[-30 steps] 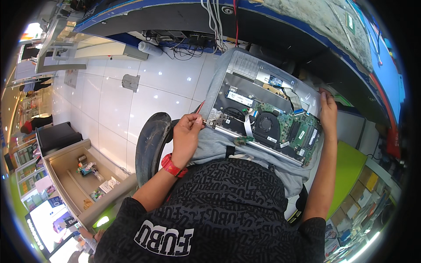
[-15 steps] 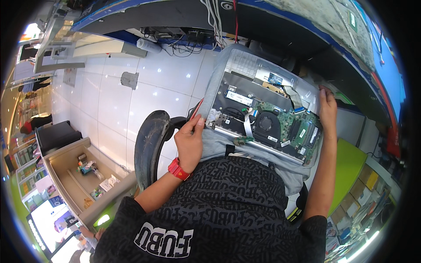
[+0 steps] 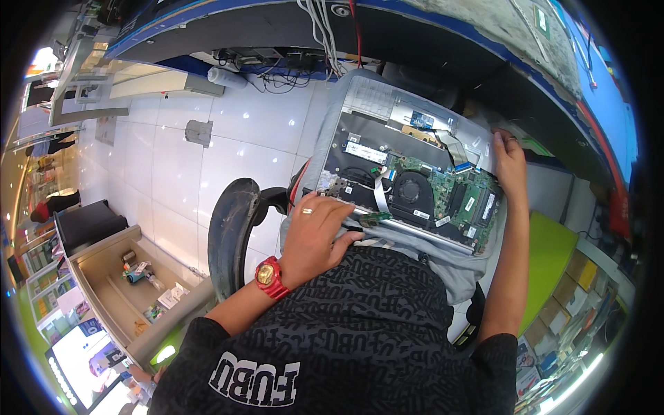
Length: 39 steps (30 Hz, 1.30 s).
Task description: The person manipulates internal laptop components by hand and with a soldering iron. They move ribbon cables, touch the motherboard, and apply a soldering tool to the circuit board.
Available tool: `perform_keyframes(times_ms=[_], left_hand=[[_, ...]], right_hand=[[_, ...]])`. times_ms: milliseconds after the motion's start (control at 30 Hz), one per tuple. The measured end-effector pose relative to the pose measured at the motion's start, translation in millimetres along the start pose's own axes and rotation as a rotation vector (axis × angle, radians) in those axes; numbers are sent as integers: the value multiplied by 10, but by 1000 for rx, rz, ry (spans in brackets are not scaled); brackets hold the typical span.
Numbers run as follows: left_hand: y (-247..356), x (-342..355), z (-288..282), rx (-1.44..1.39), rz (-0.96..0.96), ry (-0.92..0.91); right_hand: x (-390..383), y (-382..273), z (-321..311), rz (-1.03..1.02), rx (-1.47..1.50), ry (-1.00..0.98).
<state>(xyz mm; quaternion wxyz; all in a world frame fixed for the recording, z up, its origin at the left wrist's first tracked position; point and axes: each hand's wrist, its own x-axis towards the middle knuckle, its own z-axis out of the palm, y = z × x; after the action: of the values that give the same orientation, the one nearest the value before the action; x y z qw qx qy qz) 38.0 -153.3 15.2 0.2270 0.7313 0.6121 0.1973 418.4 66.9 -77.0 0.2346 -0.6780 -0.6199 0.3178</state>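
An opened laptop base (image 3: 353, 155) rests across my lap on grey trousers (image 3: 456, 277), its inside facing up. It shows a green circuit board (image 3: 446, 181), a round black fan (image 3: 413, 191), a white-labelled stick (image 3: 366, 151) and flat ribbon cables. A small green board (image 3: 374, 219) hangs at the near edge on a white ribbon cable (image 3: 380, 195). My left hand (image 3: 315, 228) is at the near left corner, thumb and forefinger apart, fingertips by the metal edge. Gripping the right edge is my right hand (image 3: 510, 166), its fingers partly hidden.
A dark workbench (image 3: 270, 31) runs along the far side, with cables hanging below it. A black chair armrest (image 3: 232, 228) stands left of my lap. Farther left is an open beige drawer (image 3: 97, 263) holding small parts. A green panel (image 3: 550, 263) is at the right.
My left hand has let go of the laptop's left corner and turned over, moving right and nearer along the front edge. My right hand keeps its hold; the view has shifted slightly.
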Motion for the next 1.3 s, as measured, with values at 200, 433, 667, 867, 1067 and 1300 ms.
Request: perform_keyframes(times_ms=[200,433,667,867,1067,1300], left_hand=[[205,230,19,67,-29,-92],[-37,513,-57,-125,-113,130],[-813,1572,17,-349,-238,119],[-1148,2039,86,-403,-336,-102],[-1203,2149,37,-763,-461,-181],[-1273,2170,-2,-939,-438,-260]], right_hand=[[87,-526,-42,-301,-322,-70],[89,-874,201,-477,-405,-106],[275,-1141,540,-503,-338,-210],[335,-1236,620,-364,-357,-238],[337,-1285,669,-235,-282,-244],[393,-1360,736,-173,-217,-288]])
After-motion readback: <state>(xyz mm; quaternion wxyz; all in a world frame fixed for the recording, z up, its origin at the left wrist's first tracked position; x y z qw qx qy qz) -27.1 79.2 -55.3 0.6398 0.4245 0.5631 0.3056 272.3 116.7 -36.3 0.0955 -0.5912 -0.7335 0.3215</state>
